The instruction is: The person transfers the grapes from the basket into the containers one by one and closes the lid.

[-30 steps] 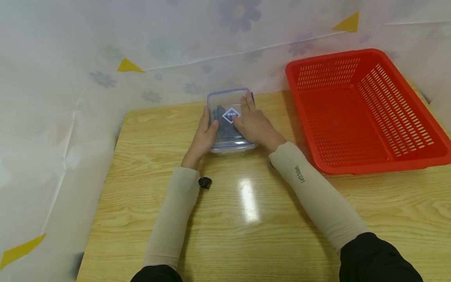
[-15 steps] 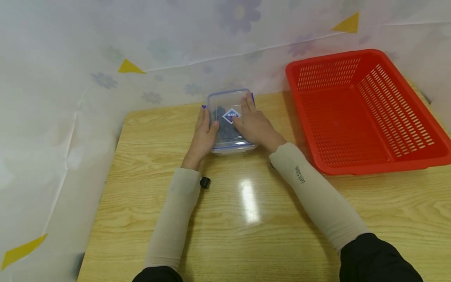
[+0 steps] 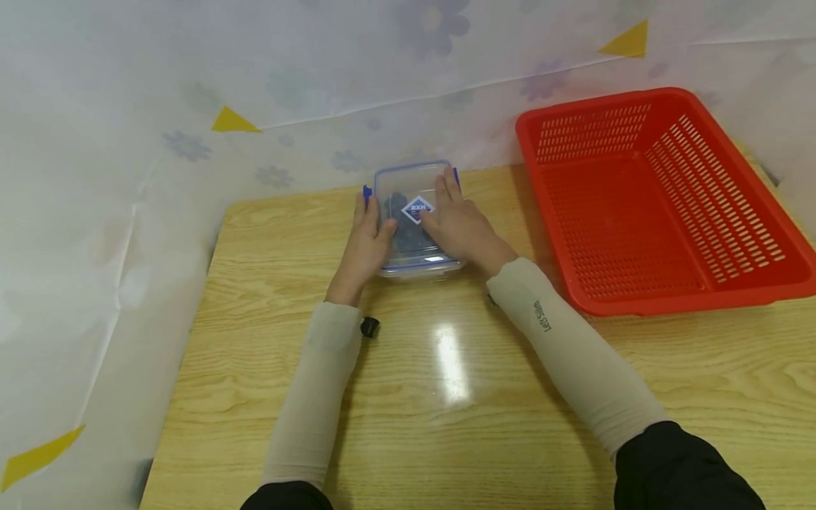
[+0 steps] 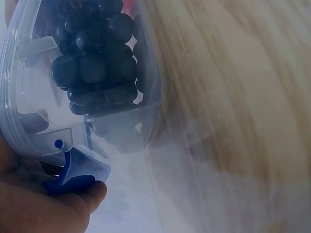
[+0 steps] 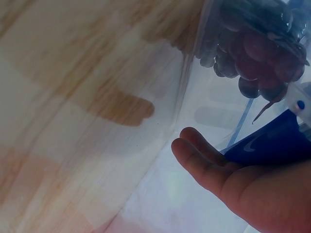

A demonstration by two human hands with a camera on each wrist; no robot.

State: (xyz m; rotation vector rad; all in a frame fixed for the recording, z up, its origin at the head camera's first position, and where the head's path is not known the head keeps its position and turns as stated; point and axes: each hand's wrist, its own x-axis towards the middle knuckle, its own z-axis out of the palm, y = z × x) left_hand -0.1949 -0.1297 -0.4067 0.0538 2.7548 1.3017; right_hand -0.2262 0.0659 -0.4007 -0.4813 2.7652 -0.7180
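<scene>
A clear plastic food container (image 3: 417,177) with a blue-edged lid stands against the back edge of the table. Dark grapes (image 4: 95,68) show through its wall in the left wrist view. My left hand (image 3: 365,244) holds its left side, thumb on the lid, fingers against a blue latch (image 4: 73,183) that sticks outward. On the other side, my right hand (image 3: 468,225) rests its thumb on the lid by the diamond label (image 3: 417,210). Its fingers (image 5: 194,155) lie straight along the side, touching the right blue latch (image 5: 272,145).
A red perforated basket (image 3: 637,304) stands at the right of the wooden table (image 3: 408,425). Flower-patterned sheeting (image 3: 319,71) covers the wall behind and on the left, with yellow tape pieces (image 3: 234,120) on it. A small black object (image 3: 370,327) is beside the left wrist.
The left latch has come into view beyond the left fingertips and now sticks out from the container. The left fingers have shifted slightly outward. The right hand and container have stayed in place.
</scene>
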